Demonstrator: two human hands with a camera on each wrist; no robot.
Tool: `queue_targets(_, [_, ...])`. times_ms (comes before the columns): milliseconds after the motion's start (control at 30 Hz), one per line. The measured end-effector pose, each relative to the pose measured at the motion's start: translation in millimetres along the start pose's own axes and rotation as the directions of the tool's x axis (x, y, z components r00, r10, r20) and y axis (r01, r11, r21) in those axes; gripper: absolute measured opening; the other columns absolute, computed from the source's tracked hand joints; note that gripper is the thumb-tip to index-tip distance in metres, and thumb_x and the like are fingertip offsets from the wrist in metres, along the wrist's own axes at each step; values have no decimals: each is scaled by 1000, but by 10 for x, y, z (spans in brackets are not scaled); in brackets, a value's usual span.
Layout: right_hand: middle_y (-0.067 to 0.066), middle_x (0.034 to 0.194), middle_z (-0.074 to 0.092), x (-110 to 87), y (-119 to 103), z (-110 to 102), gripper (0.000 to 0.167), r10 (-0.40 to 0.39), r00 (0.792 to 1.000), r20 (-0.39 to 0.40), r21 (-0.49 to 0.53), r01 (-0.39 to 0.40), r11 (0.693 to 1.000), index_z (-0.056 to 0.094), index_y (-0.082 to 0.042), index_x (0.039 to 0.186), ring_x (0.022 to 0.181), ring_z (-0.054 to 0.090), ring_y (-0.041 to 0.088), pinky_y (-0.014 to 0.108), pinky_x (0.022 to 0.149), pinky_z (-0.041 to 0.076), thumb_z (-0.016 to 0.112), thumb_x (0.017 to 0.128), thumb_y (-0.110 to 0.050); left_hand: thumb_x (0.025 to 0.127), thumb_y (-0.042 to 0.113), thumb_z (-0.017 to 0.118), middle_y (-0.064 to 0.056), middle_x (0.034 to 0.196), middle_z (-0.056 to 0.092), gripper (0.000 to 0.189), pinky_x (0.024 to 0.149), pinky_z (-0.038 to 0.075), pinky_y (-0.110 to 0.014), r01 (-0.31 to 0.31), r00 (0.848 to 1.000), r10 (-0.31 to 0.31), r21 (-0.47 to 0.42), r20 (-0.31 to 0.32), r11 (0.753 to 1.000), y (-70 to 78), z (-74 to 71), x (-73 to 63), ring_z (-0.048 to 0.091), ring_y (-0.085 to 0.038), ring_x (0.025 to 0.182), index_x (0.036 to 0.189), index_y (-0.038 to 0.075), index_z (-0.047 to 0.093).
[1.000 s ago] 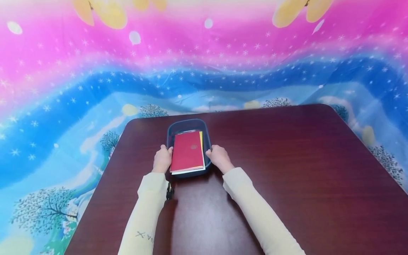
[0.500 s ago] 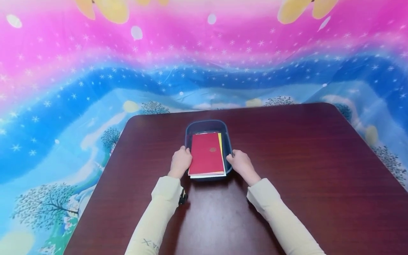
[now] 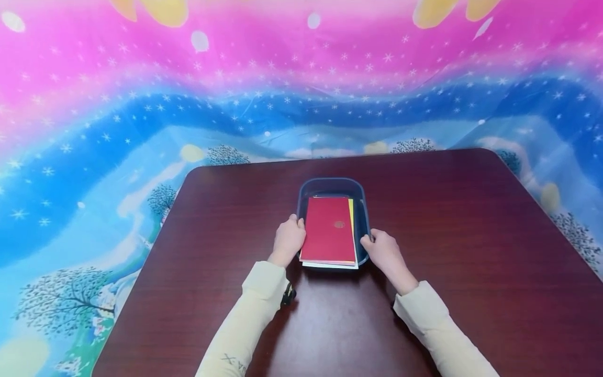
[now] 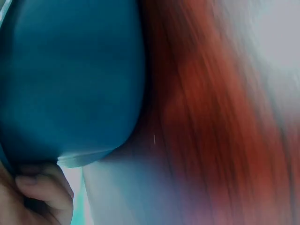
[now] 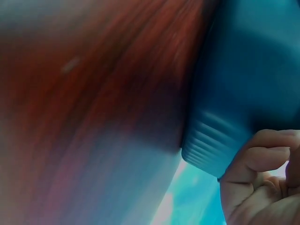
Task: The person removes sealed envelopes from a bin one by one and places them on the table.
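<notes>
A dark blue plastic bin (image 3: 331,186) is in the middle of the head view, with rounded corners and a raised rim. Inside it lies a stack topped by a red booklet (image 3: 327,230) bearing a small round emblem. Yellow and white edges peek out from under the red cover. My left hand (image 3: 288,240) grips the bin's left rim, and my right hand (image 3: 387,257) holds the right rim. Both wrist views show curled fingers at the rim, beside the blue outer wall (image 4: 75,84). Whether the bin's base touches the table cannot be told.
The brown wooden table (image 3: 471,225) extends to both sides and has rounded far corners. Behind it hangs a pink and blue patterned cloth (image 3: 264,78). A small black item (image 3: 288,296) shows at the left cuff.
Both hands have moved to the right across the table, carrying or sliding the bin with the booklets inside. Their hold on the rim looks the same.
</notes>
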State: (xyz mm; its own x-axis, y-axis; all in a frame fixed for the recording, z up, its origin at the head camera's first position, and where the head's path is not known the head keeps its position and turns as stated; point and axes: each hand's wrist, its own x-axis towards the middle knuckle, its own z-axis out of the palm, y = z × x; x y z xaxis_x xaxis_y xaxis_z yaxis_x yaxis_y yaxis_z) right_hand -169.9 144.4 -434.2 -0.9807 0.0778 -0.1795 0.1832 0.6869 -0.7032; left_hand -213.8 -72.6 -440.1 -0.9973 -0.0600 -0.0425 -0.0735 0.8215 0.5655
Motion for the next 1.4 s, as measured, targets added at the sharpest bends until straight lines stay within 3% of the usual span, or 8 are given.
queue_targets(167, [-1,58,30,-71,111,-141,21,1,1000,11,-28,0,1000,36,-9,69,55,30,14,27,57,28,40,88,-15,101,25,41,-16,68,60,28,68,50,-41,-25,999,25,-23,21,999,118,101,-53,65,-35,75,90,3,53])
queue_targets(467, [0,58,33,-182,284,-347,23,13,1000,10,-77,-12,997,38,-8,70,56,34,15,28,58,29,41,91,-16,98,23,45,-7,60,46,26,56,37,-28,-25,997,38,-164,73,986,260,230,-142,53,-25,61,78,7,45])
queue_targets(600, [3,60,37,-206,314,-370,28,-2,1000,-9,-113,1,994,41,-6,74,59,39,17,28,58,31,43,96,-23,98,22,45,-9,61,51,23,57,40,-29,-7,998,16,-138,66,990,309,231,-177,56,-24,62,82,7,48])
queue_targets(833, [8,62,51,-394,238,-388,45,-28,992,-126,-194,3,981,46,1,103,53,47,18,29,50,35,47,98,-43,98,21,47,-14,68,61,20,59,47,-32,20,999,-17,-96,36,995,355,240,-219,62,-26,66,87,6,52])
queue_targets(1000, [3,60,51,-559,37,-382,57,-16,999,-31,-240,8,971,55,-2,103,54,47,16,28,51,35,51,91,-57,97,23,47,-15,74,66,19,61,49,-37,49,999,-48,-71,16,996,381,242,-231,65,-29,71,92,7,55])
queue_targets(1100, [2,56,52,-621,-19,-367,58,12,1000,13,-309,-8,951,62,-4,95,54,49,16,29,49,36,57,86,-61,97,23,47,-15,76,67,20,63,51,-39,46,999,-46,-56,8,997,389,243,-242,67,-32,76,94,6,56])
queue_targets(1267, [0,53,52,-638,-14,-366,45,-11,1000,23,-325,17,946,66,-7,81,51,49,15,28,47,36,63,85,-52,97,23,46,-17,79,68,21,62,50,-39,52,999,-52,-37,6,998,391,247,-261,68,-32,77,96,5,57])
queue_targets(1400, [1,58,57,-624,14,-395,41,-39,999,13,-291,41,956,68,-2,88,54,51,15,29,49,38,64,87,-43,97,23,46,-17,78,68,22,57,48,-37,59,998,-59,-32,6,998,393,254,-260,66,-30,71,96,5,57])
